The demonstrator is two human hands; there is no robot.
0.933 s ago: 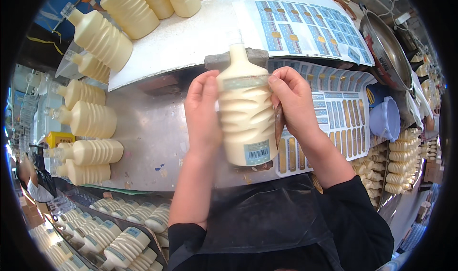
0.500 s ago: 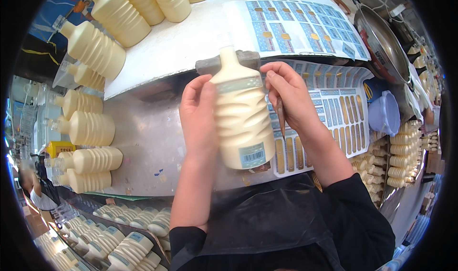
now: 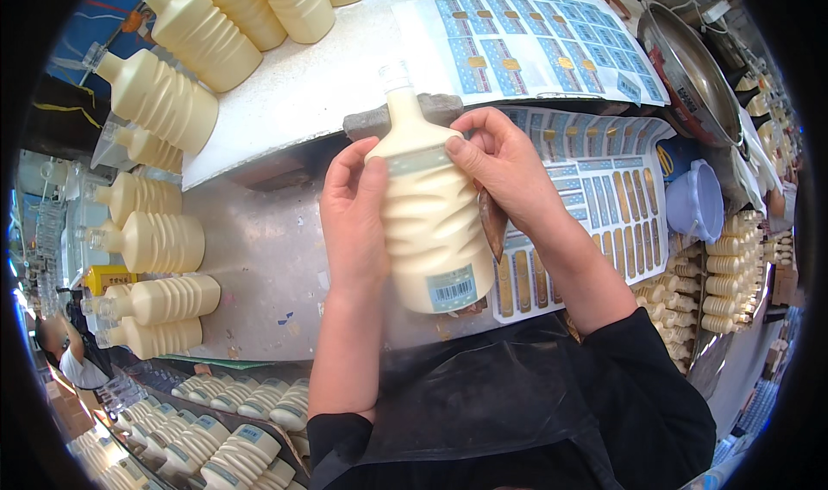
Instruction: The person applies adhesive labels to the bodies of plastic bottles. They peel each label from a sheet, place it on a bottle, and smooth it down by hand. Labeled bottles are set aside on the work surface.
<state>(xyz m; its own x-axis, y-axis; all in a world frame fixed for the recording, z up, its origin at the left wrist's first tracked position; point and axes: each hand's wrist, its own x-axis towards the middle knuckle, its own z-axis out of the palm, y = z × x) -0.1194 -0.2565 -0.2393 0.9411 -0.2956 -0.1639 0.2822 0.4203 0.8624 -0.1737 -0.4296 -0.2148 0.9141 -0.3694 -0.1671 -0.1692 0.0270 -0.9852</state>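
Observation:
A cream-coloured ribbed bottle point(image 3: 435, 223) with a long neck leans in front of me, its neck against a dark grey block point(image 3: 440, 108). A pale grey-green label band point(image 3: 418, 160) crosses its shoulder, and a blue barcode label point(image 3: 452, 288) is near its base. My left hand point(image 3: 355, 205) is closed on the bottle's left shoulder, thumb and fingers at the band's end. With thumb and bent fingers, my right hand point(image 3: 504, 162) presses the band's right end. A pointed brown tool point(image 3: 493, 223) is tucked under that hand, partly hidden.
Sheets of blue-and-gold labels point(image 3: 543, 46) lie on the white raised board, with another label sheet point(image 3: 595, 205) below. Cream bottles point(image 3: 164, 102) stand at the left; labelled ones point(image 3: 237, 455) fill a crate lower left. A metal pan point(image 3: 690, 67) and lavender bucket point(image 3: 695, 201) are at the right.
My right hand has moved left onto the bottle's shoulder, its thumb now on the band. The tool has turned, showing a broader side. The bottle has shifted slightly in view.

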